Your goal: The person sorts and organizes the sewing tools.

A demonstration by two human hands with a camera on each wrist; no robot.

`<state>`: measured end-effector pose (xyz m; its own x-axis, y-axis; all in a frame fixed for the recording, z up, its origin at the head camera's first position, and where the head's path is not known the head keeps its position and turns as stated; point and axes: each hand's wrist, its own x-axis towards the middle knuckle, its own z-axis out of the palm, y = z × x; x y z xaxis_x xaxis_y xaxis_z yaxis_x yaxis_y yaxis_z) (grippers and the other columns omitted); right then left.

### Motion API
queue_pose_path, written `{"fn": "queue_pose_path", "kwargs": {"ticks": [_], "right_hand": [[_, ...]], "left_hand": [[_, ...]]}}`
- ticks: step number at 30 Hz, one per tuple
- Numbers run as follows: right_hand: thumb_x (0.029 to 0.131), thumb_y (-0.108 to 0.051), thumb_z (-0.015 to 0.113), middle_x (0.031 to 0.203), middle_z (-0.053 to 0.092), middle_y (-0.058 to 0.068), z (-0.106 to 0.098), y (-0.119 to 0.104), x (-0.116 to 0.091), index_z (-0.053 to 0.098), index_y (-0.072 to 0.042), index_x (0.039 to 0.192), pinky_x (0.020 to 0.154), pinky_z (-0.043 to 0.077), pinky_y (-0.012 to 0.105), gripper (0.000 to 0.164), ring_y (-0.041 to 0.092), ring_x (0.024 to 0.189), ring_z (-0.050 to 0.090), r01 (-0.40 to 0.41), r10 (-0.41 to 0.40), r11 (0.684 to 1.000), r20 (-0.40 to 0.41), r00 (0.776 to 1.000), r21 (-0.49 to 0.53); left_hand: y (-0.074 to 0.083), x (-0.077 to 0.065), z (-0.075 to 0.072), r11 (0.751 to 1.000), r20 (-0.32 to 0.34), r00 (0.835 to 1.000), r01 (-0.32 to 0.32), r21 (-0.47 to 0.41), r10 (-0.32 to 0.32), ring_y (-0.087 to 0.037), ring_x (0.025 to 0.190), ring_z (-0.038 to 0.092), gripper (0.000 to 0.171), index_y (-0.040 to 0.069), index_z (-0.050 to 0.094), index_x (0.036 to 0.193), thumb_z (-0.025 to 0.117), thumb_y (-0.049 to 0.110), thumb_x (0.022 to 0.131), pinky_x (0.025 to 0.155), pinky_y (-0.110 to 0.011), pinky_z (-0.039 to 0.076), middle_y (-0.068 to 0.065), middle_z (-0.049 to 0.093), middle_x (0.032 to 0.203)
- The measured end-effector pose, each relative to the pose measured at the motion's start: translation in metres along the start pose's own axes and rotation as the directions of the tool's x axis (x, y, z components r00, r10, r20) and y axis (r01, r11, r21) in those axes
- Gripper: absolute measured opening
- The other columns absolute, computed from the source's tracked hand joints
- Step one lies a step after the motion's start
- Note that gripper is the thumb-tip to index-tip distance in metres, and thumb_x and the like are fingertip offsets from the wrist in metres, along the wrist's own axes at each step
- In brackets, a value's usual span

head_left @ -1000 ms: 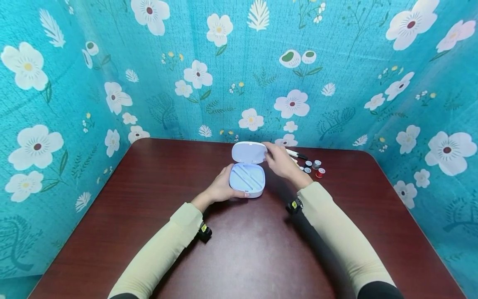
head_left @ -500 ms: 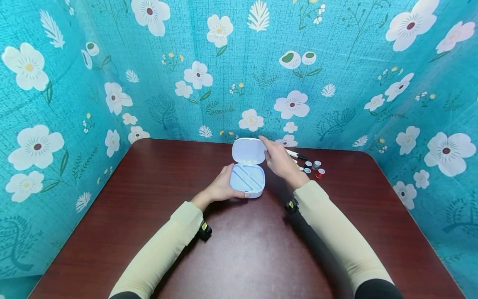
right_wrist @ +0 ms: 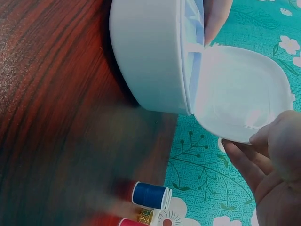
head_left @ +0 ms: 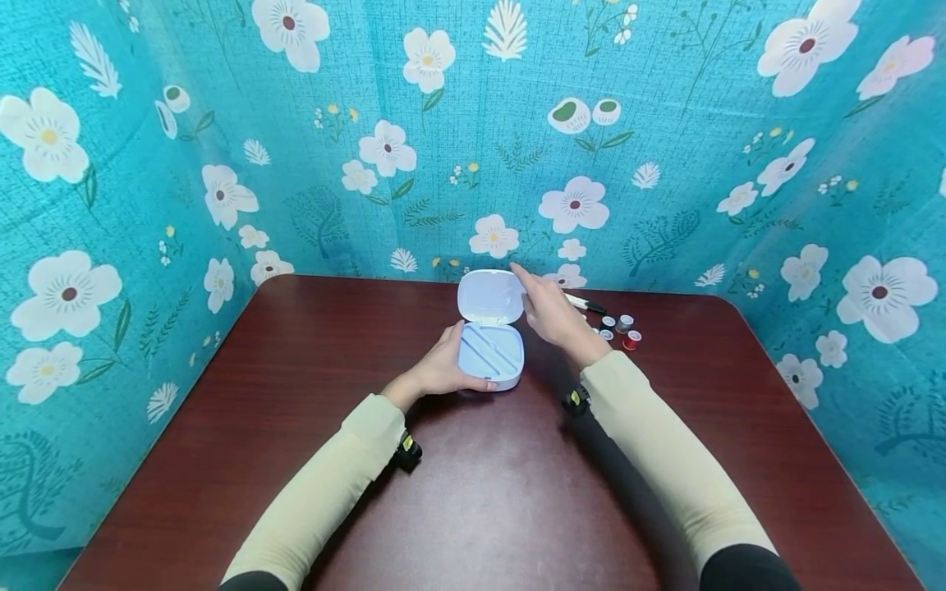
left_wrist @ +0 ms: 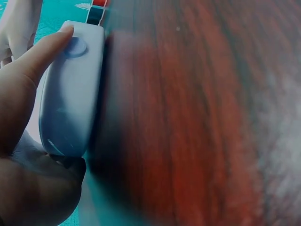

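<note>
Left hand [head_left: 438,367] grips the box [head_left: 491,353], right hand [head_left: 551,313] pinches its raised lid [head_left: 488,297]; spools [head_left: 625,325] (1 red) sit near the counter [head_left: 473,492]'s far edge.

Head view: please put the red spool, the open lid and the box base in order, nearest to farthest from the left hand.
1. Box base: gripped by the left hand.
2. Open lid: behind the base.
3. Red spool: to the right, beyond the right hand.

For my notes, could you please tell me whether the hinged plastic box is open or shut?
Open: its lid stands raised, pinched by the right hand, exposing the interior.
</note>
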<state>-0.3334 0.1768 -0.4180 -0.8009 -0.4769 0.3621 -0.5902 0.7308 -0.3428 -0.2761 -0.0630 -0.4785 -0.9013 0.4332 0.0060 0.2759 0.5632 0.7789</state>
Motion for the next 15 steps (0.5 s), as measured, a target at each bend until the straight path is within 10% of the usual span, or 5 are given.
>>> {"fn": "queue_pose_path", "kwargs": {"ticks": [15], "right_hand": [[0.101,0.004,0.047,0.154,0.041,0.031,0.0001,-0.0022,0.0051,0.025,0.007,0.157,0.114,0.037,0.052,0.06,0.042,0.138,0.046,-0.055,0.057,0.998,0.093,0.994,-0.03]], "left_hand": [[-0.0033,-0.0032,-0.0012,1.0,0.007,1.0,-0.005,-0.018,0.005,-0.024,0.13,0.042,0.124,0.01,0.019,0.159,0.095,0.045,0.067,0.109,-0.044,0.039,-0.012,0.037,0.147]]}}
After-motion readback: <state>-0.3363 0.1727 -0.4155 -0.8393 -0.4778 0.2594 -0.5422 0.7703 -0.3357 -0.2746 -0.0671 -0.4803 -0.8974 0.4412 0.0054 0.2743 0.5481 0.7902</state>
